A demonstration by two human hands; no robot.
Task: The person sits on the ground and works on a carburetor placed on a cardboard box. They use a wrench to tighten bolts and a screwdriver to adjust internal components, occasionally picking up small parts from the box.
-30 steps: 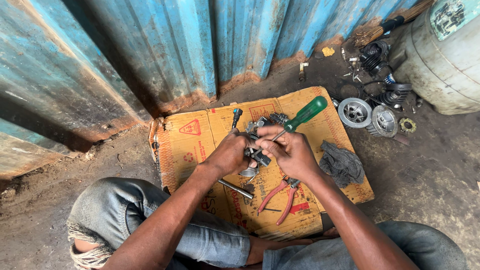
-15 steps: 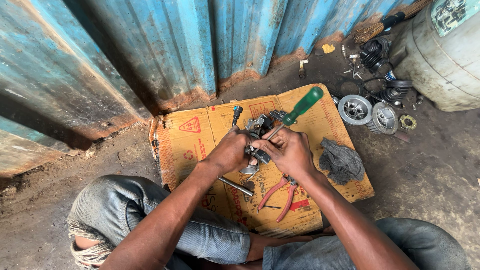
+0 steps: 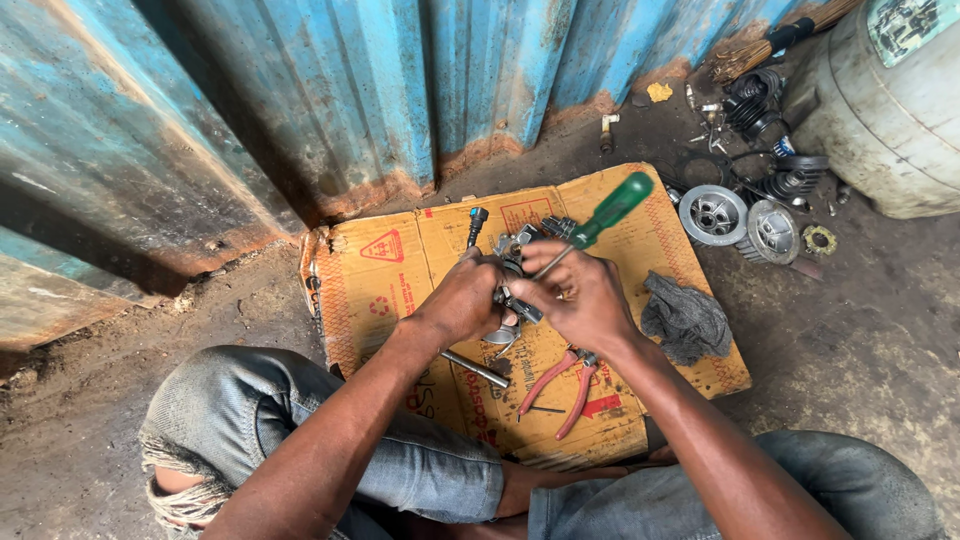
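My left hand [image 3: 462, 297] grips a small grey metal engine part [image 3: 514, 300] over a flattened cardboard sheet [image 3: 395, 265]. My right hand [image 3: 573, 295] holds a screwdriver with a green handle [image 3: 610, 208], its shaft angled down into the part between both hands. The part is mostly hidden by my fingers. Red-handled pliers [image 3: 560, 385] lie on the cardboard just below my right hand. A metal rod [image 3: 475, 368] lies under my left wrist.
A grey rag [image 3: 686, 318] sits on the cardboard's right side. Round metal parts [image 3: 738, 220], springs and small hardware lie on the dirt at the upper right beside a large grey drum [image 3: 885, 110]. A blue corrugated metal wall [image 3: 300, 100] stands behind.
The screwdriver handle has tilted slightly while both hands stay on the metal part. Nothing else has moved.
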